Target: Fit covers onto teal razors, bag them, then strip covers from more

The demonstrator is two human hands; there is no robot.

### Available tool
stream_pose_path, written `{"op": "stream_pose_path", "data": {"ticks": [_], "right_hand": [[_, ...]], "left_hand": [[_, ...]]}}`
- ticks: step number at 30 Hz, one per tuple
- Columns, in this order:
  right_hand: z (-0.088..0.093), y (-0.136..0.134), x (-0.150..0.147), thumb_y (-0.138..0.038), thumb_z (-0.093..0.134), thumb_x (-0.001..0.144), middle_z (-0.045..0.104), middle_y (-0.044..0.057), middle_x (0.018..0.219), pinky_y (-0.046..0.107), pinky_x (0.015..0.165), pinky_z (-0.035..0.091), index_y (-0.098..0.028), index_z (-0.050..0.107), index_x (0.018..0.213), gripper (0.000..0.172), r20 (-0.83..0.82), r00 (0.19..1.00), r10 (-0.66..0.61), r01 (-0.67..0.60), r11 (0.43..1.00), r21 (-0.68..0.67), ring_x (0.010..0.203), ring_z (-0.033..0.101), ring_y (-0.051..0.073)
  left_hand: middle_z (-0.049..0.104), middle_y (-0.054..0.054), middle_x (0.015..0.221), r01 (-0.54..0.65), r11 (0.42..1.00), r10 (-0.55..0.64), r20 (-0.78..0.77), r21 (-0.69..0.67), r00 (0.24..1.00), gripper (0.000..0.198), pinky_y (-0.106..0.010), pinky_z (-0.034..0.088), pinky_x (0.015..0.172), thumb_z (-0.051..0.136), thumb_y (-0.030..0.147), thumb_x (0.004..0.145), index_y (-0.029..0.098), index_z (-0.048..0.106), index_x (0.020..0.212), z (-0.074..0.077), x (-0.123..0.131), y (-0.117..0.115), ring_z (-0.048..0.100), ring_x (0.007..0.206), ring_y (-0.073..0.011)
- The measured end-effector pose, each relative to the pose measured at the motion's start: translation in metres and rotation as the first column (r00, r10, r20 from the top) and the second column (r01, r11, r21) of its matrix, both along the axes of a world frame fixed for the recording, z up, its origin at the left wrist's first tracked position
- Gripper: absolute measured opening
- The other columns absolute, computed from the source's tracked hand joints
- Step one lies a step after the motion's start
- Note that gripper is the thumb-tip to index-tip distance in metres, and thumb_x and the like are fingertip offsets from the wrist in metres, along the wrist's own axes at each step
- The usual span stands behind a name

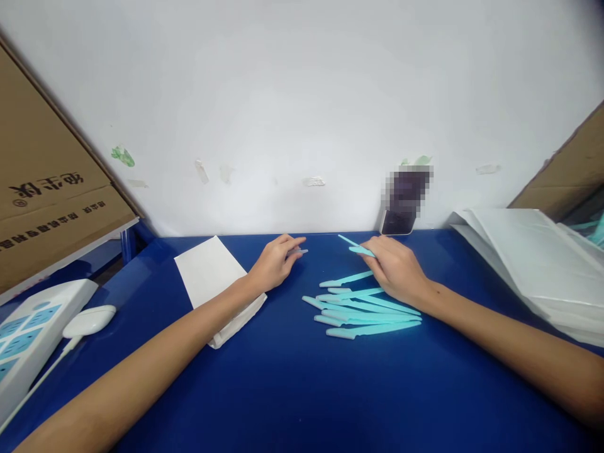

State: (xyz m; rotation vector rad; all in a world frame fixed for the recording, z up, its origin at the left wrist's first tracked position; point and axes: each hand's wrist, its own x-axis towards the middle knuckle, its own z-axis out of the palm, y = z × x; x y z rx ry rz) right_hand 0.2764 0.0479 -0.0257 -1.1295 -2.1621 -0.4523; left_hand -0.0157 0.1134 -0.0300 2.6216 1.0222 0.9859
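One blue table (283, 396) | 7+ turquoise razors (372, 318) | right hand (396, 264) gripping more

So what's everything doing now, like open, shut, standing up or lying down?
Left hand: pinching a small translucent piece
Right hand: gripping a slim turquoise plastic piece
Slim turquoise plastic sticks: loosely piled, overlapping
Flat white packet: lying down, partly hidden by the left forearm
Dark-screened, white-edged phone: propped against the white wall, screen blurred
Rounded white case: lid looks shut, cable attached
White power strip with blue sockets: sockets up
Whitish plastic sheets: stacked flat
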Motion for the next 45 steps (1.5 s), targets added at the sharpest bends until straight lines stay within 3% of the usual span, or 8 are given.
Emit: {"op": "stream_pose_path", "data": {"ticks": [6,13,17,23,27,32,39,45], "right_hand": [[0.003,-0.004,-0.005,-0.045,0.035,0.106,0.068,0.005,0.089,0.028,0.057,0.033,-0.018,0.063,0.099,0.039,0.036,0.967,-0.251,0.253,0.949,-0.189,0.075,0.062,0.018],[0.003,-0.002,-0.002,-0.038,0.035,0.107,0.075,0.006,0.096,0.029,0.062,0.038,-0.018,0.064,0.119,0.037,0.063,0.991,-0.119,0.125,0.986,-0.108,0.080,0.066,0.018],[0.005,-0.004,-0.005,-0.031,0.037,0.107,0.070,0.006,0.090,0.028,0.062,0.038,-0.017,0.068,0.109,0.034,0.131,0.988,-0.078,0.079,0.997,-0.002,0.076,0.062,0.016],[0.009,-0.009,-0.012,-0.027,0.040,0.106,0.066,0.005,0.089,0.027,0.060,0.037,-0.016,0.067,0.112,0.030,0.113,0.993,-0.021,0.015,0.999,0.049,0.070,0.057,0.013],[0.008,-0.007,-0.010,-0.026,0.044,0.104,0.067,0.006,0.090,0.028,0.065,0.040,-0.017,0.069,0.113,0.027,0.117,0.993,-0.004,-0.007,0.995,0.095,0.074,0.058,0.014],[0.008,-0.006,-0.008,-0.025,0.052,0.101,0.067,0.008,0.090,0.030,0.066,0.042,-0.018,0.070,0.118,0.026,0.140,0.990,0.020,-0.048,0.979,0.200,0.074,0.057,0.016],[0.003,-0.003,-0.004,-0.025,0.053,0.100,0.068,0.006,0.094,0.026,0.060,0.042,-0.022,0.075,0.111,0.025,0.050,0.998,-0.034,0.025,0.986,0.164,0.068,0.058,0.011],[0.002,-0.003,-0.003,-0.022,0.055,0.099,0.070,0.005,0.094,0.024,0.058,0.043,-0.021,0.075,0.109,0.022,0.046,0.999,-0.020,0.009,0.974,0.225,0.068,0.061,0.010]], "left_hand": [[0.065,-0.008,0.102,0.049,0.997,-0.045,0.056,-0.060,0.997,0.026,-0.032,0.056,0.083,0.048,0.026,0.101,0.018,0.072,0.107,0.005,0.004,-0.006,0.066,0.084,-0.0171],[0.065,-0.006,0.097,0.082,0.993,-0.084,-0.026,-0.088,0.996,0.027,-0.030,0.049,0.080,0.032,0.027,0.106,0.020,0.056,0.114,0.005,0.004,-0.009,0.062,0.085,-0.0171],[0.065,-0.005,0.090,0.047,0.987,-0.044,0.022,-0.151,0.999,0.026,-0.030,0.045,0.077,0.036,0.032,0.105,0.020,0.056,0.115,0.011,0.006,-0.010,0.059,0.080,-0.0171],[0.075,-0.006,0.096,0.206,0.810,0.070,0.438,-0.550,0.896,0.029,-0.026,0.039,0.065,0.051,0.044,0.098,0.018,0.061,0.106,0.030,0.022,-0.016,0.056,0.071,-0.0135],[0.076,-0.007,0.104,0.243,0.710,0.224,0.538,-0.661,0.812,0.030,-0.026,0.034,0.060,0.068,0.046,0.086,0.017,0.070,0.092,0.031,0.032,-0.025,0.053,0.068,-0.0111],[0.075,-0.005,0.091,0.217,0.696,0.376,0.605,-0.685,0.702,0.029,-0.026,0.034,0.062,0.080,0.042,0.074,0.017,0.076,0.089,0.029,0.036,-0.030,0.057,0.077,-0.0137],[0.076,-0.004,0.084,0.220,0.671,0.380,0.584,-0.708,0.717,0.032,-0.027,0.023,0.051,0.073,0.047,0.084,0.016,0.069,0.089,0.029,0.037,-0.033,0.031,0.048,-0.0057],[0.077,-0.006,0.083,0.221,0.734,0.320,0.614,-0.642,0.721,0.034,-0.027,0.040,0.064,0.072,0.048,0.087,0.017,0.063,0.077,0.026,0.040,-0.037,0.055,0.061,-0.0093]]}}
